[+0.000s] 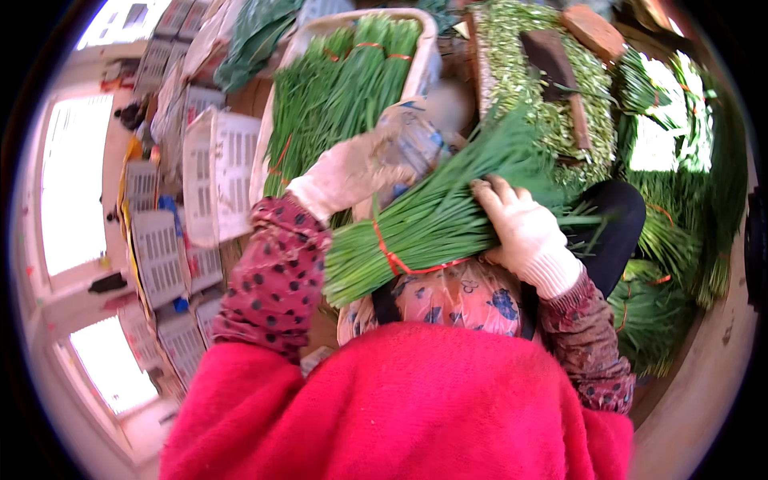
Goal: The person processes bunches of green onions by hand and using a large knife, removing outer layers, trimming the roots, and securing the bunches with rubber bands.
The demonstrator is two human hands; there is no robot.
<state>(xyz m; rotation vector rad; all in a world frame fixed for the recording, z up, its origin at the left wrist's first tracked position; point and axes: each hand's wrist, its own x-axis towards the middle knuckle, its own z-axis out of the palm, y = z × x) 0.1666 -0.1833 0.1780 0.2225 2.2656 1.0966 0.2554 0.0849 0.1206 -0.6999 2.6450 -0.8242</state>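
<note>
A large bunch of long green stalks, apparently garlic chives [414, 234], lies across my lap. A red tie [390, 257] runs round it near the paler stalk ends at the left. My right hand [522, 231], in a white knit glove, rests on the leafy part with its fingers curled over the leaves. My left hand [384, 165], in a soiled white glove, is just above the bunch near its middle. Its fingers are partly hidden beside a patterned plastic cover, so whether they hold anything cannot be told.
A white crate [427, 30] of tied green bunches stands ahead. Right of it, a board of chopped pale green pieces [504, 54] bears a cleaver [549, 60], with a brick [593, 31] at its corner. More bunches [654, 312] lie at the right. White plastic crates [231, 174] are stacked at the left.
</note>
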